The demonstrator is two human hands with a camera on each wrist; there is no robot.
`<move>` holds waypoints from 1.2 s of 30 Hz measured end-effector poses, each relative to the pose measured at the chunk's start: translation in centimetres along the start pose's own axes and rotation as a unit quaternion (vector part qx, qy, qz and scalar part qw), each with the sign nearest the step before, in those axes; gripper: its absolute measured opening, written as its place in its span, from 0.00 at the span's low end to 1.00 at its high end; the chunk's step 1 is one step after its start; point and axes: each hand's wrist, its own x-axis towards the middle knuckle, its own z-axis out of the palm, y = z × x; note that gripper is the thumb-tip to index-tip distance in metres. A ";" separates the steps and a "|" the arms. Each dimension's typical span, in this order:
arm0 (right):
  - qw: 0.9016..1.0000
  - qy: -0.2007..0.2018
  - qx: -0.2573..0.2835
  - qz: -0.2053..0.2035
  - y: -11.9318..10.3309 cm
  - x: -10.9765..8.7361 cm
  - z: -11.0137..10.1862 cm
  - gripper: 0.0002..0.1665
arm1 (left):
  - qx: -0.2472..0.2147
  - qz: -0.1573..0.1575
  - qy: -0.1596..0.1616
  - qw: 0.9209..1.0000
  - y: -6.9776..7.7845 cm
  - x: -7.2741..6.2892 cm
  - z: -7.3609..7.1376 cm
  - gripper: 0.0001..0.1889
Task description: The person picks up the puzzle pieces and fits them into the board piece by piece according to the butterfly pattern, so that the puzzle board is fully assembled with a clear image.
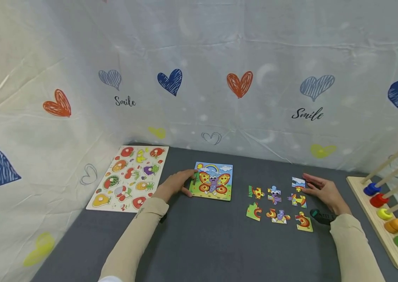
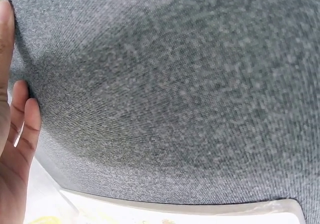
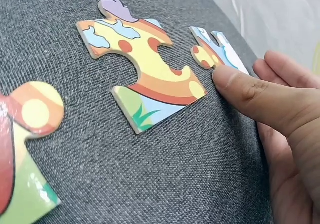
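Observation:
In the head view my left hand (image 1: 175, 184) rests at the left edge of a square butterfly picture board (image 1: 214, 182), fingertips at its upper left and thumb near the lower left corner. My right hand (image 1: 326, 192) pinches a blue-and-white sky puzzle piece (image 1: 298, 183) by its right side, the thumb at its near edge and a finger at its far corner. Just nearer lies a yellow-and-orange wing piece (image 3: 150, 59). A red-and-green corner piece (image 1: 304, 222) sits closer to me. The left wrist view shows only part of the left hand (image 2: 17, 144).
Several more butterfly pieces, among them a purple one (image 1: 274, 195) and a green one (image 1: 254, 211), lie left of the right hand. A fruit board (image 1: 115, 199) lies at the left. A wooden peg stand (image 1: 391, 239) with coloured rings is at the right. A printed curtain (image 1: 206, 102) hangs behind.

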 end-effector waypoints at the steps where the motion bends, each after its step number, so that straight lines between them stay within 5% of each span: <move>1: 1.000 -0.001 0.000 -0.001 -0.1 0.0 0.0 0.39 | 0.000 0.000 0.001 1.000 0.0 0.0 0.0 0.44; 8: 0.999 -0.008 0.031 -0.010 0.2 0.2 0.3 0.36 | -0.006 0.009 0.003 1.000 0.0 -0.3 0.1 0.29; 17: 0.998 0.011 0.045 -0.030 0.0 0.2 0.2 0.34 | 0.008 -0.001 -0.002 1.000 0.0 0.0 0.2 0.48; 27: 0.986 -0.022 0.163 -0.006 -0.3 -0.4 -0.6 0.32 | 0.001 -0.001 0.001 1.000 0.0 -0.2 0.0 0.29; 36: 0.988 -0.019 0.156 -0.006 -0.8 0.1 -0.2 0.37 | 0.005 -0.007 -0.005 1.000 0.2 0.0 -0.1 0.40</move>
